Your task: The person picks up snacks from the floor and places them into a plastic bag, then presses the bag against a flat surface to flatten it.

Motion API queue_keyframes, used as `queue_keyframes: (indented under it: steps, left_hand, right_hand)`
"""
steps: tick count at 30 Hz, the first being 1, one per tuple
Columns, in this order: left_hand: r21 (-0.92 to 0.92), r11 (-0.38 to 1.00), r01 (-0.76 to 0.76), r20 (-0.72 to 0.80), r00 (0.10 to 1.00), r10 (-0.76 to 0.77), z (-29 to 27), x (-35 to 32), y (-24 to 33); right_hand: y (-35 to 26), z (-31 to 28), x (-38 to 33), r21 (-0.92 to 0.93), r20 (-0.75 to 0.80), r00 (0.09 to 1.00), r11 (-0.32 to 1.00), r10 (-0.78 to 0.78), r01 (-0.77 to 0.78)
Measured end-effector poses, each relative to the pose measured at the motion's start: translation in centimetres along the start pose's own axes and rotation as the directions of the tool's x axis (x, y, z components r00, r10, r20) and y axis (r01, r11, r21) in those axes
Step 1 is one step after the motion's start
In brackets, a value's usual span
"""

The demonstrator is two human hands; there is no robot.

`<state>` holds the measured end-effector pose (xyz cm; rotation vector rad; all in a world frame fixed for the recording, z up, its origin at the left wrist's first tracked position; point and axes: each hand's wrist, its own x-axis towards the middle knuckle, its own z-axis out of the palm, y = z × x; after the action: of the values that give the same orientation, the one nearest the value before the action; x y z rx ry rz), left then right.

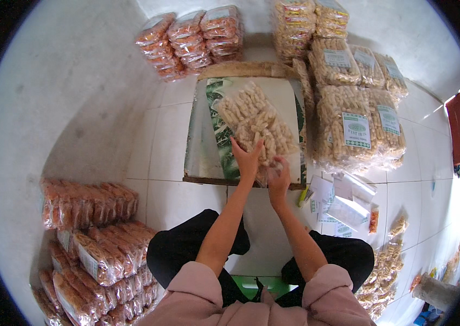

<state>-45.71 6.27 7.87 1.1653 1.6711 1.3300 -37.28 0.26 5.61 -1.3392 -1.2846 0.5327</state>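
A clear plastic bag of pale stick-shaped snacks lies slantwise on a low table in front of me. My left hand grips the near left part of this bag, its thumb and fingers spread around the side. At the bag's near right end, my right hand has its fingers closed on the loose plastic. The fingertips are partly hidden there. Both hands are above the table's near edge.
Stacked bags of pale snacks stand close on the table's right. Reddish-brown packs are piled at the back left, more packs at the near left. Printed labels and plastic sleeves, with a green-yellow cutter, lie on the tiled floor.
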Motion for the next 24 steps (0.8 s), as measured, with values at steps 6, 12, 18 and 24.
queue_keyframes:
  steps: [6,12,18,24]
  left_hand:
    - [0.014,0.967,0.254,0.154,0.955,-0.253,-1.3,0.3,-1.1]
    - [0.197,0.925,0.325,0.101,0.932,-0.349,-0.4,0.8,-0.5]
    - [-0.131,0.986,0.099,-0.013,0.995,-0.102,-1.2,-0.3,-1.6]
    - [-0.173,0.985,0.0,0.115,0.993,0.02,-1.6,-0.5,-2.0]
  right_hand:
    - [-0.9,-0.8,-1.5,0.089,-0.045,0.984,0.982,0.17,-0.165]
    - [-1.3,-1.9,0.4,-0.318,-0.03,0.99,0.94,-0.138,0.121]
    - [-1.5,-3.2,-4.9,-0.018,-0.057,0.981,0.982,0.185,-0.187]
    - [-2.3,-1.1,-4.4,-0.122,0.055,0.998,0.992,-0.039,0.046]
